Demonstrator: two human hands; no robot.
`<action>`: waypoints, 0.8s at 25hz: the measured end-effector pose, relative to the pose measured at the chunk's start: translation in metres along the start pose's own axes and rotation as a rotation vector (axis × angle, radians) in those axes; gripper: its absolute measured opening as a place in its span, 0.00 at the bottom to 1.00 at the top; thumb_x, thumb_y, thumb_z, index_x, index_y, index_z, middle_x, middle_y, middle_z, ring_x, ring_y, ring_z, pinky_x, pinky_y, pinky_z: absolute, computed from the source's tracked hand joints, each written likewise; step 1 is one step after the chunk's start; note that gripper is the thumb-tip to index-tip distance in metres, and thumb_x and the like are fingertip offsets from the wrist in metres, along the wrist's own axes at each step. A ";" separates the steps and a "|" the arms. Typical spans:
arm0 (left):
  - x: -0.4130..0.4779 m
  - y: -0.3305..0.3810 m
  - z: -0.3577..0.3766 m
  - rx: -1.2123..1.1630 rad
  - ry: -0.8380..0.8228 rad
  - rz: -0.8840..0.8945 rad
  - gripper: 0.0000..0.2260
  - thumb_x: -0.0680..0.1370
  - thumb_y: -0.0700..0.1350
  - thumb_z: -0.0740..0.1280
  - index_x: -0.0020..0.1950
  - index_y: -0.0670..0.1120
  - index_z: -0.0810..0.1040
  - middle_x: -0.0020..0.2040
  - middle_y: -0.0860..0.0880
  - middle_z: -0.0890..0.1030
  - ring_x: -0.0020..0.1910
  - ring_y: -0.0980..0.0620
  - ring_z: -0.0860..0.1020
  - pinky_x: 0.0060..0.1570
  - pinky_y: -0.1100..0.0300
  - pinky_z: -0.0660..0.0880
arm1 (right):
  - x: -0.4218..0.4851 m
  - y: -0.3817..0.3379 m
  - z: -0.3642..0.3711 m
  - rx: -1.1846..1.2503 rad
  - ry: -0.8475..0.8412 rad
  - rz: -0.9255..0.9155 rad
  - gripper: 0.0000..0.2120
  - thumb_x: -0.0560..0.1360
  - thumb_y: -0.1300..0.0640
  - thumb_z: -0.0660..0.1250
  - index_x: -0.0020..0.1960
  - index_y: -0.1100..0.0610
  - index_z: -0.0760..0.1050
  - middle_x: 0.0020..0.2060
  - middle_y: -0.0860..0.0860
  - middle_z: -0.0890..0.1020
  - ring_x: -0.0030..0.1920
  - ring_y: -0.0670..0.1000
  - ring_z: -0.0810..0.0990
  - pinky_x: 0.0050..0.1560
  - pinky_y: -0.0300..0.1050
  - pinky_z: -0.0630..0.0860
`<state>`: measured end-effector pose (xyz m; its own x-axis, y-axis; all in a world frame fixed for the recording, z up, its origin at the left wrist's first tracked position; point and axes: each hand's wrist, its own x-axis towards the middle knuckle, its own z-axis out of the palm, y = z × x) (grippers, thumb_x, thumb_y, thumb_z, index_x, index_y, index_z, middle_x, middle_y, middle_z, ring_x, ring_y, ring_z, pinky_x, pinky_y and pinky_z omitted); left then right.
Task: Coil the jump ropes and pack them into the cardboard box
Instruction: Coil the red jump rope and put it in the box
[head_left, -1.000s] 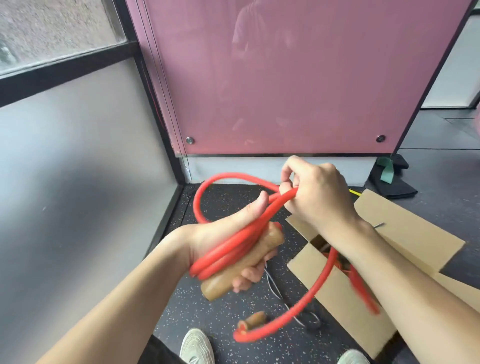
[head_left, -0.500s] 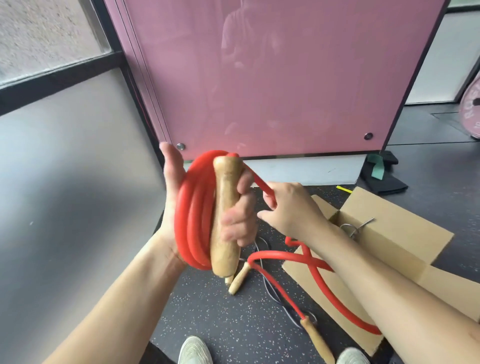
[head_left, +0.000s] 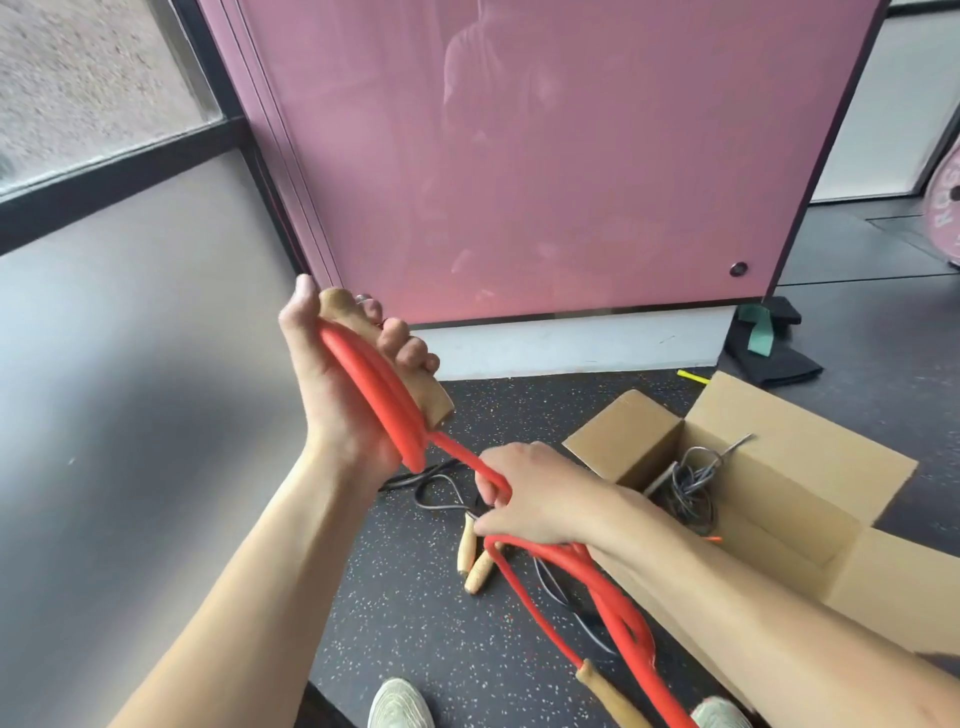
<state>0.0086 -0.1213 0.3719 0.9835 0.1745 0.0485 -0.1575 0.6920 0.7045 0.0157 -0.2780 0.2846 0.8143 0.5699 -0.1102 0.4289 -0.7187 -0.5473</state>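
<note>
The left hand (head_left: 332, 395) gripped a handle (head_left: 434, 402) and coiled red rope (head_left: 379, 384). The right hand (head_left: 540, 493) pinched the rope lower down, near the open box (head_left: 810, 483).

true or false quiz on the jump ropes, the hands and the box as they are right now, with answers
1. The left hand grips a wooden handle together with loops of red rope. True.
2. The cardboard box has its flaps shut. False: it stands open.
3. The box is empty. False: a coiled grey rope lies inside.
4. The right hand grips the red rope. True.
5. Two pale handles lie on the floor. True.
</note>
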 end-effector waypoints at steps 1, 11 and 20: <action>-0.004 -0.001 0.005 0.062 -0.015 0.029 0.21 0.67 0.65 0.67 0.41 0.49 0.67 0.29 0.53 0.66 0.26 0.53 0.64 0.35 0.59 0.64 | 0.001 0.005 -0.005 0.011 0.059 0.036 0.10 0.70 0.55 0.72 0.39 0.49 0.71 0.35 0.45 0.78 0.37 0.46 0.75 0.35 0.40 0.68; 0.006 -0.026 -0.026 1.159 0.121 0.604 0.20 0.74 0.60 0.71 0.52 0.45 0.75 0.43 0.42 0.83 0.48 0.44 0.81 0.59 0.47 0.74 | -0.007 -0.007 -0.017 0.219 0.271 -0.149 0.06 0.72 0.52 0.76 0.43 0.54 0.82 0.35 0.49 0.85 0.37 0.50 0.82 0.44 0.48 0.79; 0.005 -0.021 -0.025 1.551 -0.060 0.354 0.21 0.73 0.62 0.74 0.34 0.45 0.76 0.30 0.54 0.79 0.32 0.56 0.76 0.43 0.59 0.75 | -0.020 -0.015 -0.021 0.050 0.193 -0.218 0.08 0.67 0.54 0.80 0.44 0.50 0.84 0.39 0.47 0.86 0.38 0.42 0.81 0.42 0.32 0.75</action>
<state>0.0147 -0.1177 0.3399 0.9263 0.1117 0.3598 -0.1663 -0.7356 0.6567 0.0013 -0.2872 0.3128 0.7665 0.6190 0.1713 0.5860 -0.5647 -0.5812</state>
